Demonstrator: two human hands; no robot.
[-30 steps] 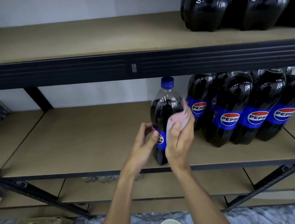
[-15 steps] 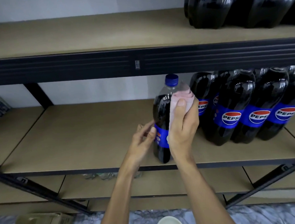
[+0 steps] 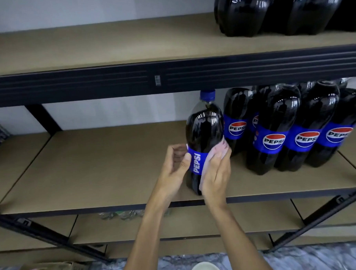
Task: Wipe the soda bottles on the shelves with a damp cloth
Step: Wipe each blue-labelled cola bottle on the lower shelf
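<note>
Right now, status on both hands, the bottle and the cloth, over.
Left hand steadies the bottle at its label. Right hand presses pink cloth to its right side. Bottle upright on shelf; other bottles close on right.

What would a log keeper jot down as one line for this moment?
left hand: holds bottle | right hand: presses pink cloth on bottle's side | bottle: upright, middle shelf
</note>
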